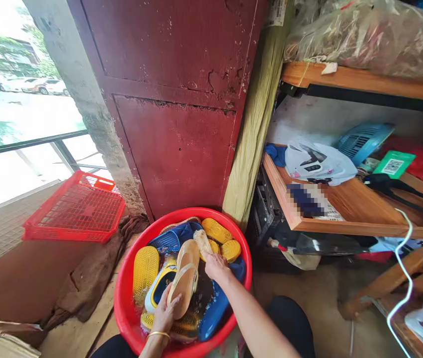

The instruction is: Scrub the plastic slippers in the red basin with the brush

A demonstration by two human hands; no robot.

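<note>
My left hand is closed around the heel end of a tan sandal, which it holds tilted over a red basin. In my right hand is a pale scrubbing brush, its bristly head just right of the sandal's toe. Water and several other shoes fill the basin. Among them are a yellow-soled shoe at the left, a blue shoe at the right, a white, yellow and blue clog beside the sandal, and yellow soles at the back.
A maroon door stands right behind the basin. To the left, a red plastic crate rests near brown cloth and cardboard. A wooden table on the right carries bags and a blue fan; a white cable hangs from it.
</note>
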